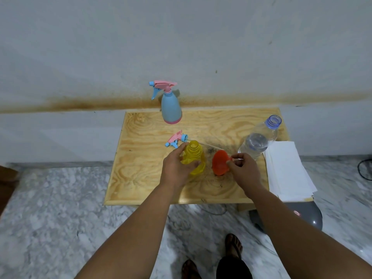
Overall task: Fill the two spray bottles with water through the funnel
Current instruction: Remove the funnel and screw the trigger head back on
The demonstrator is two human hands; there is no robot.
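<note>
This looks like a room in a home. A low table of pale plywood (153, 158) stands against a plain grey painted wall (181, 37) with a rusty brown stain band (80, 104). The floor is grey-white marble (60, 198), and the person's feet in sandals (233, 243) stand on it.

The left part of the wooden table (128, 168) lies bare from its far left corner to its near left corner, giving open passage there. At the far edge stands the blue spray bottle (171, 108), upright. Toward the middle, the loose pink trigger head (176, 139) lies just behind the open yellow bottle (194, 158). The red funnel (220, 162) and clear water bottle (257, 139) crowd the right side, and white paper sheets (285, 172) cover the right edge.
</note>
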